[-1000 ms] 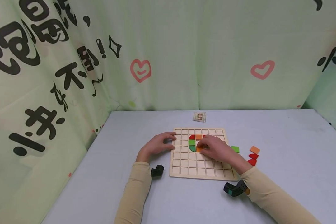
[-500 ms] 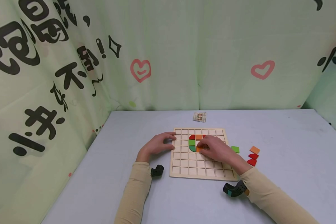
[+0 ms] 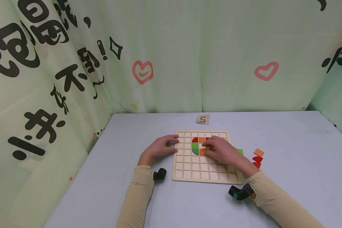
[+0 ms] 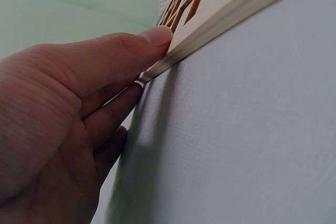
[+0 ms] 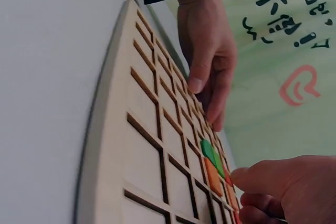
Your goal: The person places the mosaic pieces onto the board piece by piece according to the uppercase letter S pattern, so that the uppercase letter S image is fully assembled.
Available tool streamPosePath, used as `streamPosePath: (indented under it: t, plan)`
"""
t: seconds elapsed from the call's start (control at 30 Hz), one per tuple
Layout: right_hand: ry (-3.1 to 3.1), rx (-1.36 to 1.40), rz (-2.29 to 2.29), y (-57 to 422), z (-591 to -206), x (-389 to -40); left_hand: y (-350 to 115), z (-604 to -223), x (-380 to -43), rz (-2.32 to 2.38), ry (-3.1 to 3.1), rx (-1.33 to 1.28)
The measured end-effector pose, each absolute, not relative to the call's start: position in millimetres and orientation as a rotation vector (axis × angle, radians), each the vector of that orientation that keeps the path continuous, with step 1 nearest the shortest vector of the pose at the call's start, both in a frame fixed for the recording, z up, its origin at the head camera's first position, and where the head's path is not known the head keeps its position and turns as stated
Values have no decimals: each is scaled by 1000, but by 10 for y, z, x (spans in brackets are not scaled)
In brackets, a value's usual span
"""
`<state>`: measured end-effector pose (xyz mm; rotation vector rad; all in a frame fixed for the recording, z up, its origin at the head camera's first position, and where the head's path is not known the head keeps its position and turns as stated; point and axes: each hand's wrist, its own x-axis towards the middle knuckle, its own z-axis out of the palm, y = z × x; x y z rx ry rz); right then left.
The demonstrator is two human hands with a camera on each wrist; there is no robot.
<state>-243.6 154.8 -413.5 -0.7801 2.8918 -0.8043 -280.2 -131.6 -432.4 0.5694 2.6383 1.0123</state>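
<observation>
My left hand [image 3: 159, 147] touches the left rim of the wooden grid board [image 3: 188, 174]. In the left wrist view, the thumb [image 4: 126, 51] lies straight on the rim, and the other fingertips reach its side. On the board, an orange square tile [image 3: 202, 152] sits beside a dark green rounded tile [image 3: 195, 151]. Above them are a light green square [image 3: 195, 145], a red rounded tile [image 3: 195, 140] and another orange square [image 3: 202, 139]. My right hand [image 3: 220, 150] is bent over the board with its fingertips close to the lower orange tile; no piece shows between them.
Right of the board lie a light green tile [image 3: 240, 151], partly covered by the right hand, an orange square [image 3: 259, 152] and two red rounded tiles [image 3: 257, 159]. A small pattern card [image 3: 203, 119] lies behind the board. A printed curtain [image 3: 171, 95] hangs behind the table.
My right fingertips have shifted slightly right and away from the lower orange tile, leaving more of it in sight. The left hand stays at the board's rim.
</observation>
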Motion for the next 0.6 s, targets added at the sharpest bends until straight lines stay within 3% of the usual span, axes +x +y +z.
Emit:
streamPosePath:
  t: [0.33,0.6]
  plan:
    - [2943,-477,-828,2217,-4000,-2389,-1338,-4350,-2806,1012,2646,592]
    - [2820,-439,-728,2649,-4056,-2229,-1329,-4332,-2797,1011,2647,593]
